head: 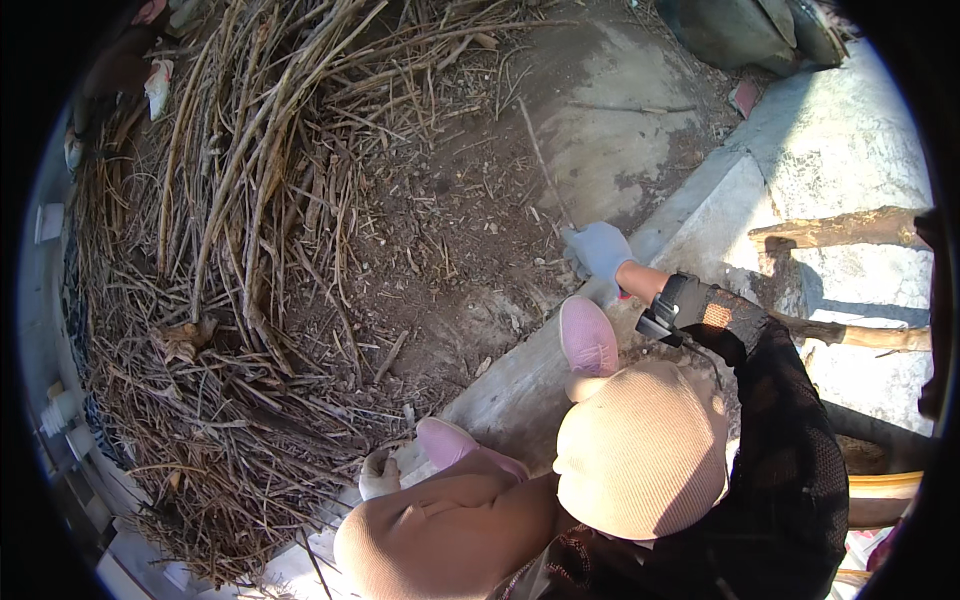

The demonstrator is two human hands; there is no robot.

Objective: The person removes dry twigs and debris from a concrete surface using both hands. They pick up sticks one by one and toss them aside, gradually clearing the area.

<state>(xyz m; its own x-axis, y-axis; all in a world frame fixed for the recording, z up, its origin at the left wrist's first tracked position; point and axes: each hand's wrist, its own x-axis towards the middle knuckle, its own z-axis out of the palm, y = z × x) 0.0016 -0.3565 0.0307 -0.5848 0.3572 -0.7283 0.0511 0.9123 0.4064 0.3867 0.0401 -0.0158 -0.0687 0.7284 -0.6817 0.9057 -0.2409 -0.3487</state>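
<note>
My right hand (596,251), in a pale grey-blue work glove, is low over the dirt beside the concrete ledge, closed round the near end of a thin dry stick (546,165) that points away from me. A device is strapped to that wrist. My left hand (380,475), in a whitish glove, is at the lower left by my knee, near the edge of the brushwood; its fingers look curled, and whether they hold anything is hidden. A large pile of dry sticks (247,172) covers the left side. My pink shoes (589,334) rest on the ledge.
The concrete ledge (495,367) runs diagonally between me and the littered dirt. A loose stick (634,108) lies farther off on a bare concrete patch. A large dark rounded container (735,34) is at the top right. Thick wooden poles (840,229) lie at the right over pale concrete.
</note>
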